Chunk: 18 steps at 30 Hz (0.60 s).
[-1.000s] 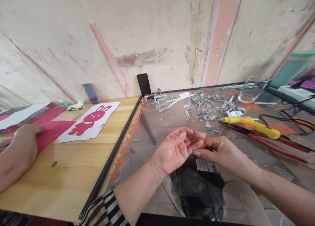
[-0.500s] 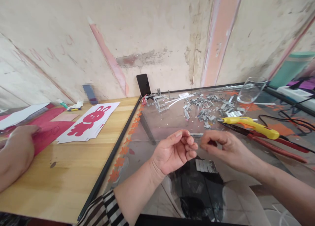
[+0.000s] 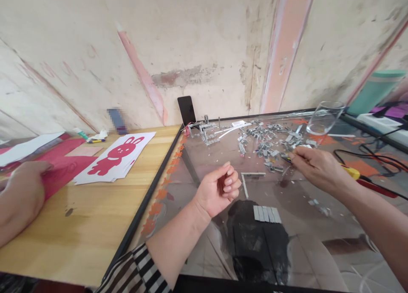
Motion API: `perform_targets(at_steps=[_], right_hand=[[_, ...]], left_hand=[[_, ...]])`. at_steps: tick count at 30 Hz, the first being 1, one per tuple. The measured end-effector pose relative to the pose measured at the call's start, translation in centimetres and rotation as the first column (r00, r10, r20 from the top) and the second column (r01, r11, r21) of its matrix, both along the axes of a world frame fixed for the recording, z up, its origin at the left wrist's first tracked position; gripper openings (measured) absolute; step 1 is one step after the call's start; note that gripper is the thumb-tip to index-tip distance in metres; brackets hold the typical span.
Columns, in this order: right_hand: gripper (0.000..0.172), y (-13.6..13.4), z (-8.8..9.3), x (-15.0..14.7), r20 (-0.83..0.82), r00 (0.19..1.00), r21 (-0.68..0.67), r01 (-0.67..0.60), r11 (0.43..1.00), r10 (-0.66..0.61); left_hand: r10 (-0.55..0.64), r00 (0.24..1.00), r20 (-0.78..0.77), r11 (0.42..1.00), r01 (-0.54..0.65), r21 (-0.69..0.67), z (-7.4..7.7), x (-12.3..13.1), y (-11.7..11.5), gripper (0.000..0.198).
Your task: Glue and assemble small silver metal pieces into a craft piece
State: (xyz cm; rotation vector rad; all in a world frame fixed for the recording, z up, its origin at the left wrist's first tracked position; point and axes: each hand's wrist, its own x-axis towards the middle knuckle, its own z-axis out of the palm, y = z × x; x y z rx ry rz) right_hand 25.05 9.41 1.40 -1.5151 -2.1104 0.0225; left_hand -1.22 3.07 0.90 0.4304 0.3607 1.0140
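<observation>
My left hand (image 3: 219, 189) hovers over the glass tabletop (image 3: 207, 157) with its fingers curled in; nothing shows in them. Just to its right, two thin silver strips (image 3: 245, 186) lie on the glass in an L shape. A short row of flat silver pieces (image 3: 266, 214) rests nearer to me. My right hand (image 3: 315, 165) has reached out to the right and is closed over the yellow glue gun (image 3: 352, 172), of which only the rear end shows. The gun's tip points at a scatter of small metal pieces (image 3: 267, 144).
An empty drinking glass (image 3: 325, 116), red-handled pliers (image 3: 378, 188) and black cables (image 3: 376, 157) lie at the right. A dark phone (image 3: 186, 109) leans on the wall. On the wooden table at left are a red rabbit cut-out (image 3: 117, 155) and another person's hand (image 3: 19, 195).
My hands have parted. The strip they held together now lies on the glass, my left hand has curled in, and my right hand has moved right onto the glue gun.
</observation>
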Motion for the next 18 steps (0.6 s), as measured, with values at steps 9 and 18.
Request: perform_targets(at_steps=[9,18], right_hand=[[0.025,2.3,-2.4,2.1,0.116,0.989,0.089,-0.101,0.991,0.091],[0.023,2.6,-2.3,2.5,0.171,0.983,0.06,-0.076,0.995,0.064]], left_hand=[[0.065,0.996,-0.058,0.998,-0.066,-0.023,-0.4,-0.4,0.7,0.03],[0.115,0.986,-0.124,0.993,-0.119,-0.022,-0.4,-0.5,0.9,0.031]])
